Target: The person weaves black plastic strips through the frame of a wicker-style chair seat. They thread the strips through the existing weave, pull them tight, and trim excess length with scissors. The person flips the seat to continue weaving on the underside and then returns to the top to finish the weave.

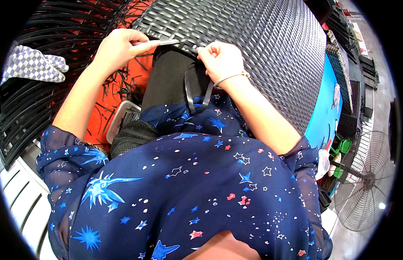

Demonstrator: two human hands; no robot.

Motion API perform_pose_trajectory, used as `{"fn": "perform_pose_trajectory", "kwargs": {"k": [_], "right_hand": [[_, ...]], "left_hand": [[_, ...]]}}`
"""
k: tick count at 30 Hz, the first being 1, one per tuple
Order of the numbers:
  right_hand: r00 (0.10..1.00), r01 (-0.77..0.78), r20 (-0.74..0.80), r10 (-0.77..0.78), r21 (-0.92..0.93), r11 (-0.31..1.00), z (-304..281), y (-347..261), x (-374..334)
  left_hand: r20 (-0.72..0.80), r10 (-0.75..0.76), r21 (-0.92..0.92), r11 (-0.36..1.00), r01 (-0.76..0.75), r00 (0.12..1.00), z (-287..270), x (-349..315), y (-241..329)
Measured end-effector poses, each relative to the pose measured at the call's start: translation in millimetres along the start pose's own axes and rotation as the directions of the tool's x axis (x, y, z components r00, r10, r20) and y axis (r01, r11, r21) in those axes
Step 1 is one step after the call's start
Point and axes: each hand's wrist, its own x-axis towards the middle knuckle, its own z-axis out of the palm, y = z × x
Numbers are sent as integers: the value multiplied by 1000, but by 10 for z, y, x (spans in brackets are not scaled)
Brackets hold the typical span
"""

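Observation:
A large panel of woven dark strips [257, 47] rises in front of me, its near edge by my knee. At that edge my left hand [117, 48] is closed in a pinch around a thin silver metal tool [167, 42], whose tip points right along the weave. I cannot make out the tool's exact kind. Just right of the tip, my right hand [224, 60] pinches a flat black strip [188, 92]. This strip hangs in a loop over my lap and comes back up beneath the hand. The strip's end between my fingertips is mostly hidden.
Many long black strips [37, 97] fan out at the left, with a checkered cloth [33, 65] over them. Short black offcuts litter the red surface [133, 78] beside a white plastic basket [119, 121]. A standing fan [367, 180] is at the right, near a blue surface [323, 104].

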Motion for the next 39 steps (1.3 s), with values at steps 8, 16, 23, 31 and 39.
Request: {"fn": "perform_pose_trajectory", "kwargs": {"k": [8, 16, 23, 31, 39], "right_hand": [[920, -21, 384, 74, -138, 990, -150, -90, 314], [933, 272, 311, -183, -273, 923, -128, -173, 308], [926, 365, 267, -269, -440, 820, -95, -262, 343], [914, 393, 252, -319, -343, 853, -18, -223, 312], [923, 380, 195, -332, -327, 865, -2, -199, 274]], "left_hand": [[26, -11, 31, 999, 11, 1000, -15, 17, 32], [282, -185, 151, 978, 146, 941, -245, 18, -34], [46, -129, -282, 950, 137, 991, 84, 11, -142], [-44, -57, -181, 982, 48, 997, 435, 129, 61], [-118, -42, -102, 994, 30, 992, 413, 142, 242]]}}
